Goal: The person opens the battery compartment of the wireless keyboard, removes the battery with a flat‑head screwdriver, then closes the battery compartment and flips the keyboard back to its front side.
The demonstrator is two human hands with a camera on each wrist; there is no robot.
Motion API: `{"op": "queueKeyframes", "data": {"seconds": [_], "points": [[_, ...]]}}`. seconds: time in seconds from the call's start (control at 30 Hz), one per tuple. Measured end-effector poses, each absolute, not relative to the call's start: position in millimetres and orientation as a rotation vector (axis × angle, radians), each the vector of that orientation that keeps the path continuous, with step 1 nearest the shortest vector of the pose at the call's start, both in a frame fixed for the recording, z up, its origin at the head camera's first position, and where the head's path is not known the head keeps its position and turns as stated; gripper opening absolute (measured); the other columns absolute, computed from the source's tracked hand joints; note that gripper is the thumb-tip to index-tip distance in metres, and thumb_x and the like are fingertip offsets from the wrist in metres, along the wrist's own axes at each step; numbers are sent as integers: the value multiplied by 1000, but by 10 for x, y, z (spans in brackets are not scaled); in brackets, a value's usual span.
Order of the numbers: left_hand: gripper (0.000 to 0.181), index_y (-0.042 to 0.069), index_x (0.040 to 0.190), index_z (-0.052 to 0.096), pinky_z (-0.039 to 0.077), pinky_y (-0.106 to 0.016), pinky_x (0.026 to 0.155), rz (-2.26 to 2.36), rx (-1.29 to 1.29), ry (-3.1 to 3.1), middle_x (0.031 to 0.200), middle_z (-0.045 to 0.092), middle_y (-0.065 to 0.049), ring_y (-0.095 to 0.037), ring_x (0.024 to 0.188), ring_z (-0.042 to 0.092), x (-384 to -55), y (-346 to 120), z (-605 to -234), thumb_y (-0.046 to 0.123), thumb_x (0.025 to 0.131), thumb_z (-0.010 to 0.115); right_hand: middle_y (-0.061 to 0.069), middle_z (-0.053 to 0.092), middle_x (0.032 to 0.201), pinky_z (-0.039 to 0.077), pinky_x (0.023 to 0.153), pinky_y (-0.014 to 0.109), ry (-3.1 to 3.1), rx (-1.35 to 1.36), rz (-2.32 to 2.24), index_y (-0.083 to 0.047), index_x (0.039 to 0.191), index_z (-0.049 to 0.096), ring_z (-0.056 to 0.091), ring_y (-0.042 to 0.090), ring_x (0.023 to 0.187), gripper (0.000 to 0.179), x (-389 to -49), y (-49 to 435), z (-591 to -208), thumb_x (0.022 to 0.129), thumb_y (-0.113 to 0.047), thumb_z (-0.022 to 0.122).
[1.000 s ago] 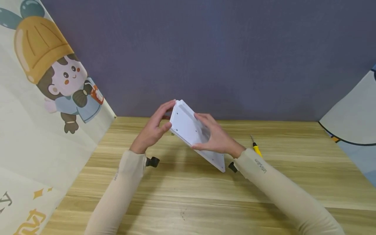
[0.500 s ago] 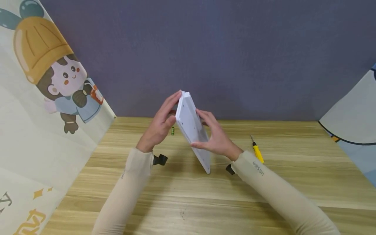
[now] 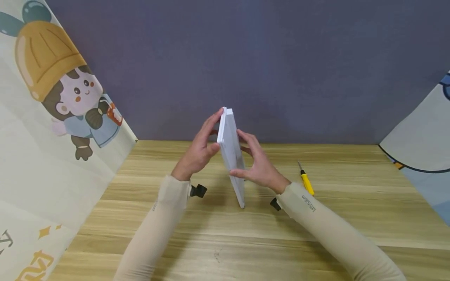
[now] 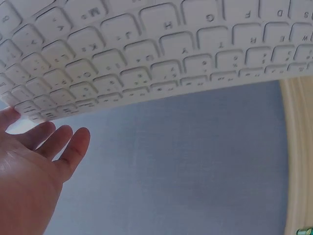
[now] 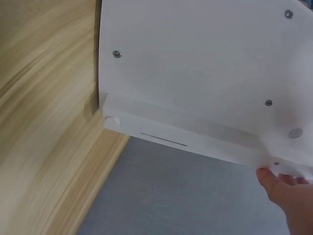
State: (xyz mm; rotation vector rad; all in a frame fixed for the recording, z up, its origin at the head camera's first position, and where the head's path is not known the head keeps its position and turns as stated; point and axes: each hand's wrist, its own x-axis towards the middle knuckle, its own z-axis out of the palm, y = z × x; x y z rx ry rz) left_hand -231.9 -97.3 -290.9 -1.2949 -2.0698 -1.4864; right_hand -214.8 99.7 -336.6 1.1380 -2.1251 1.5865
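Observation:
A white keyboard (image 3: 231, 150) stands nearly on edge over the wooden table, seen almost edge-on in the head view. My left hand (image 3: 197, 154) holds its upper end, thumb on the near edge and fingertips at the far corner. Around its middle, my right hand (image 3: 260, 164) grips the two long edges between thumb and fingers. Rows of keys (image 4: 161, 44) face the left wrist camera. The right wrist view shows the plain underside (image 5: 195, 58) with several small screws, a thicker ridge along one edge and a round foot. Whether the lower end touches the table cannot be told.
A yellow-handled screwdriver (image 3: 307, 184) lies on the table (image 3: 281, 242) to the right. A small green cylinder, only partly visible, is at the left wrist view's bottom corner (image 4: 305, 231). A dark grey panel (image 3: 253, 66) rises behind the table.
The keyboard has turned from showing its underside to nearly edge-on, with its lower end swinging left. My left hand has moved right and slightly up; the small green cylinder is now hidden in the head view.

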Motion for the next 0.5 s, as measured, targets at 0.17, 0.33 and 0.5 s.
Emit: {"op": "queueKeyframes", "data": {"seconds": [0.17, 0.33, 0.5], "points": [[106, -13, 143, 13, 43, -46, 90, -1479, -1331, -2053, 139, 30, -31, -39, 118, 40, -2224, -902, -2834, 74, 85, 34, 26, 29, 138, 33, 103, 51, -2093, 1146, 1612, 10, 145, 19, 34, 38, 127, 110, -2152, 1014, -3387, 73, -52, 74], [107, -14, 143, 14, 39, -45, 96, -1473, -1342, -2018, 138, 33, -32, -39, 121, 38, -2225, -848, -2821, 74, 85, 35, 29, 27, 140, 31, 101, 57, -2021, 1157, 1590, 9, 145, 17, 35, 42, 125, 109, -2171, 1039, -3403, 75, -53, 73], [107, -14, 143, 14, 38, -45, 97, -1491, -1351, -2008, 138, 34, -32, -40, 123, 37, -2231, -805, -2831, 74, 84, 37, 30, 28, 141, 31, 99, 60, -1962, 1156, 1571, 11, 144, 17, 35, 46, 124, 109, -2188, 1067, -3376, 75, -52, 73]]}}
